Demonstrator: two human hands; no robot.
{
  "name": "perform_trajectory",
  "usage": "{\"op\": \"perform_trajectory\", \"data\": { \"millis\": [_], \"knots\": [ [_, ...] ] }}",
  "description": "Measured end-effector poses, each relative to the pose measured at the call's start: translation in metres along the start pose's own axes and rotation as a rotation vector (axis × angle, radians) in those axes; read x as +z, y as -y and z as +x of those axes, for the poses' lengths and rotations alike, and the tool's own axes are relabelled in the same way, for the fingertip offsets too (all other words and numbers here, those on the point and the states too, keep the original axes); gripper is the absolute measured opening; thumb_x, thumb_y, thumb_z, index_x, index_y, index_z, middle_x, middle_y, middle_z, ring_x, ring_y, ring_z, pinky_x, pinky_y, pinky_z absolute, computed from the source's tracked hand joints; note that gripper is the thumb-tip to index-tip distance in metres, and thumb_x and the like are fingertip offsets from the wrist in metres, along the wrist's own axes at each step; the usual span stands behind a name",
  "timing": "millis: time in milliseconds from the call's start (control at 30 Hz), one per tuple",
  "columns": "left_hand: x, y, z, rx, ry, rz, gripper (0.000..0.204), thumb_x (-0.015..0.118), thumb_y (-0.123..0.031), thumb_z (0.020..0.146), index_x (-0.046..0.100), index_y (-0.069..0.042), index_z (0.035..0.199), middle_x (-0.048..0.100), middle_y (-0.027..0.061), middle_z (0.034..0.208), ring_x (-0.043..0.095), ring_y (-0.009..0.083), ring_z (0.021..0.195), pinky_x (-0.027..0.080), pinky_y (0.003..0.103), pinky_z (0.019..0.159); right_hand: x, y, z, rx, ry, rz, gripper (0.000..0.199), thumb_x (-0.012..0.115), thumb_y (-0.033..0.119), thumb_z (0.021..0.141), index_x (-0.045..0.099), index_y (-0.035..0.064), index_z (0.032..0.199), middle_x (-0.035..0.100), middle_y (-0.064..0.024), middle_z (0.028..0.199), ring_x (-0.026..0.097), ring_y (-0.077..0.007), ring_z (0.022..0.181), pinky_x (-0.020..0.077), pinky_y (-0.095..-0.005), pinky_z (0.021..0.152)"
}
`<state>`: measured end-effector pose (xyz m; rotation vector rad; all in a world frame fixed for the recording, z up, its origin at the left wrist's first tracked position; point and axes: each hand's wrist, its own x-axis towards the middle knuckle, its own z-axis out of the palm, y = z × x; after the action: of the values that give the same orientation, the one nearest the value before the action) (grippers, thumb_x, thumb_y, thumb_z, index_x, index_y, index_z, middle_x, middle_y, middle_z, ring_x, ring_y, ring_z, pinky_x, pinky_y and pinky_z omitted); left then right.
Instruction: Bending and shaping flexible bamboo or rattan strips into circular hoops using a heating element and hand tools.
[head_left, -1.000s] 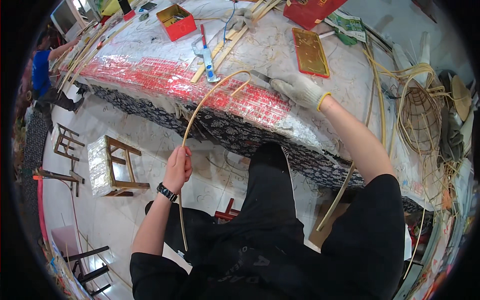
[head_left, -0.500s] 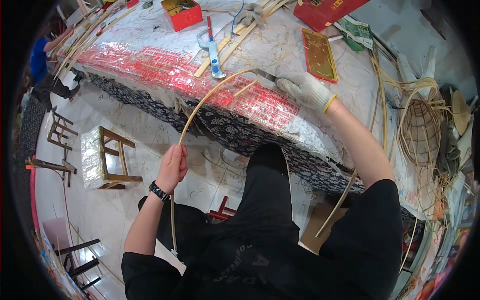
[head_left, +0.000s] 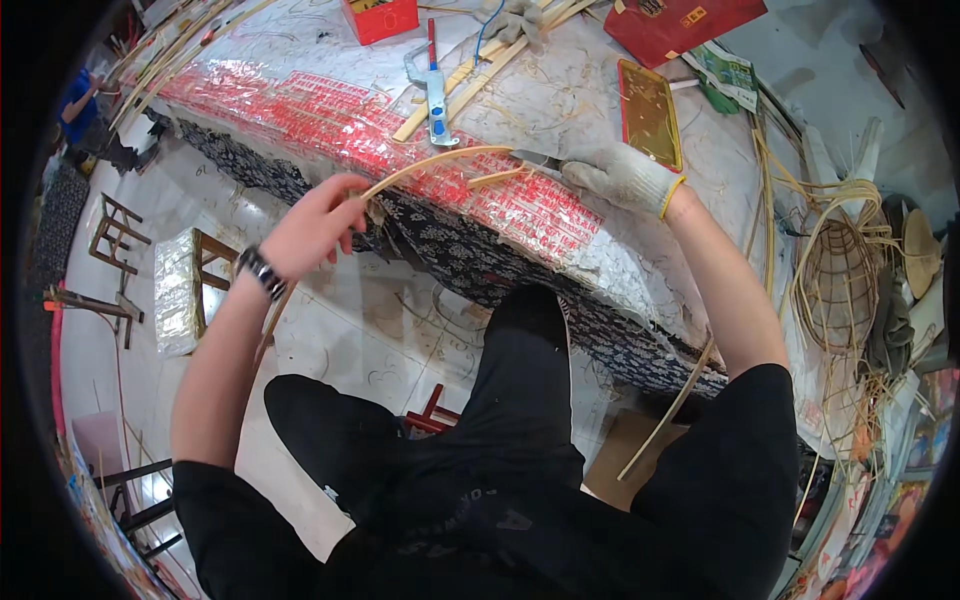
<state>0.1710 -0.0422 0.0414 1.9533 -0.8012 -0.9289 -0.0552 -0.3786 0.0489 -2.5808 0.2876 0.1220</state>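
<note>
Bamboo strip, long, pale and bowed: pinched nearer the table now by raised bare left hand, far end gripped with blade by white-gloved right hand over red-patterned table edge, suggesting splitting advances.

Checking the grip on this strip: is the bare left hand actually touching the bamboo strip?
Touching. The head view shows the left hand with its fingers closed around the bamboo strip, which arcs from that hand to the gloved right hand at the table edge.
</note>
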Motion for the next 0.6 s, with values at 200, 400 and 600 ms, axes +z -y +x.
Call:
{"op": "perform_trajectory", "data": {
  "millis": [200,400,600],
  "knots": [
    [0.001,0.022,0.063,0.517,-0.083,0.455,0.027,0.05,-0.024,0.103,0.057,0.0,0.112,0.064,0.0199,0.089,0.062,0.0351,0.073,0.048,0.041,0.065,-0.01,0.002,0.005,0.017,0.106,0.064,0.03,0.052,0.032,0.101,0.067,0.0072,0.108,0.07,-0.0114,0.1,0.064,-0.0251,0.089,0.0505,-0.035,0.083],
    [0.012,0.013,0.055,0.424,-0.171,0.521,0.022,0.051,-0.023,0.103,0.056,-0.002,0.105,0.061,0.0264,0.086,0.058,0.0473,0.081,0.046,0.048,0.068,-0.006,-0.015,0.012,-0.069,0.06,0.073,0.03,0.054,0.032,0.1,0.066,0.0048,0.104,0.068,-0.0116,0.088,0.065,-0.0241,0.082,0.0512,-0.0339,0.078],
    [0.007,0.01,0.057,0.385,-0.121,0.58,0.021,0.05,-0.021,0.103,0.056,-0.002,0.105,0.061,0.026,0.083,0.058,0.048,0.082,0.045,0.05,0.066,-0.002,-0.013,0.02,-0.132,0.04,-0.008,0.03,0.054,0.033,0.1,0.065,0.006,0.107,0.067,-0.0135,0.091,0.065,-0.0298,0.084,0.0513,-0.0375,0.079]
  ]
}}
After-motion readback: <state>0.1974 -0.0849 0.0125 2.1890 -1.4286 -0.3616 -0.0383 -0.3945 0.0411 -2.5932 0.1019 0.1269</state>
